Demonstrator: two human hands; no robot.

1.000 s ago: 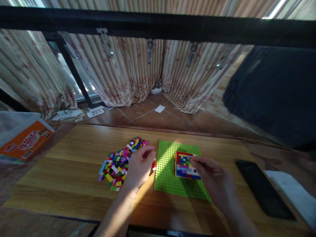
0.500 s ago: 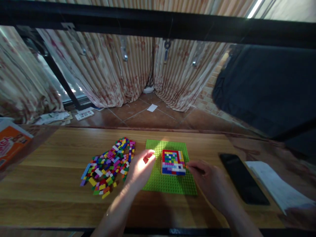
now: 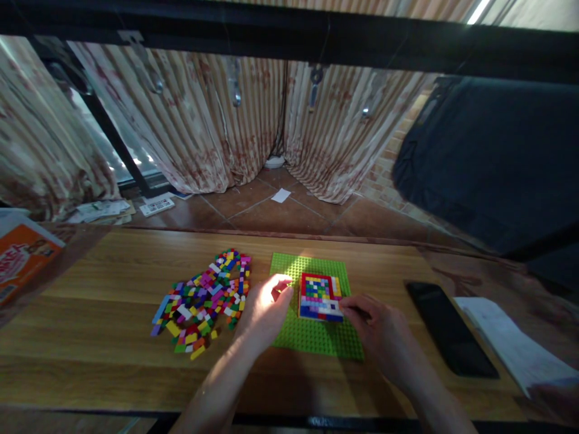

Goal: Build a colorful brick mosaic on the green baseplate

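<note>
A green studded baseplate (image 3: 316,342) lies on the wooden table, bearing a low square block of toy bricks (image 3: 320,296) in many colours, with red along its far and left sides and blue in front. My right hand (image 3: 377,319) is at the block's right edge, thumb and forefinger pinched together. Whatever sits between those fingertips is too small and covered to make out. Over the plate's left part, my left hand (image 3: 269,304) hovers with curled fingers, a gap between thumb and forefinger and nothing visible in it. Left of it spreads a pile of loose bricks (image 3: 208,295).
To the right lie a black phone (image 3: 450,328) and white paper (image 3: 511,343). An orange-and-white box (image 3: 25,256) stands at the far left. A dark bar (image 3: 289,42) with hanging hooks crosses above the table. Curtains (image 3: 217,132) hang beyond.
The view has shifted slightly, so the table things appear a little further right. My right fingertips have come in against the block's right edge. My left hand stays beside the block.
</note>
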